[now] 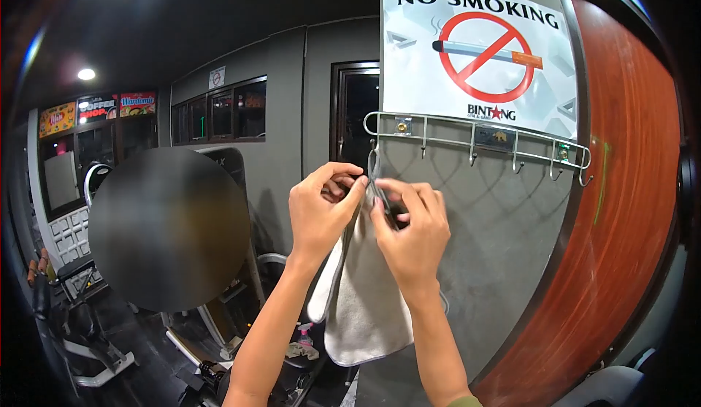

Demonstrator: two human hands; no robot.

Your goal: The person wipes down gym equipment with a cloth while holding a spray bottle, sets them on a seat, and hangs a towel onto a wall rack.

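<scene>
A whitish-grey cloth [369, 305] with a darker edge hangs in folds below my two hands. My left hand [319, 210] pinches its gathered top between thumb and fingers. From the other side, my right hand [415, 235] has its thumb and curled fingers closed on the same gathered top. A narrow grey loop [374, 164] rises from the cloth to the leftmost hook of a metal hook rack [453, 138] and appears to hang on it. My fingers partly hide where the loop meets the cloth.
Above the rack, a no-smoking sign [482, 56] is fixed to the grey wall [504, 246]. A reddish wooden panel [613, 173] stands at the right. Exercise equipment [87, 341] and a spray bottle [304, 334] are at the lower left. A blurred disc [169, 228] covers part of the left side.
</scene>
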